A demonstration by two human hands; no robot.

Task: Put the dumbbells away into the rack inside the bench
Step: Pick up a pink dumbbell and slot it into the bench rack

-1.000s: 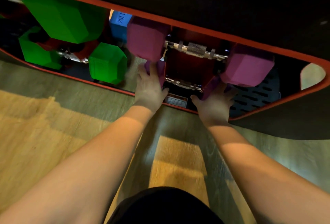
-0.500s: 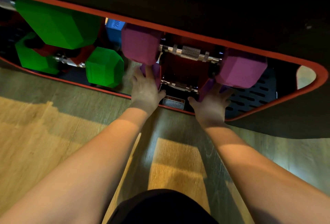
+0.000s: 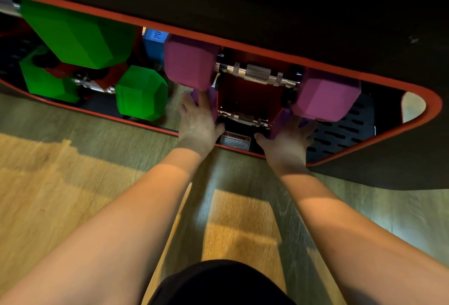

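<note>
Place: a home gym or workout room — cannot tell which.
Landmark: a black bench with an orange-rimmed opening.
Inside the bench: a red rack holding green dumbbells toward its left end, pink dumbbells with knurled steel handles in the middle, and a blue dumbbell marked 20 behind them.
Below the rack: a caution sticker.
In front of the bench: wood-look plank floor — sunlit in patches.

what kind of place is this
Probably a home gym or workout room. Coloured hex dumbbells, green and pink, sit in a red-trimmed storage bench on a wood-look floor.
</note>
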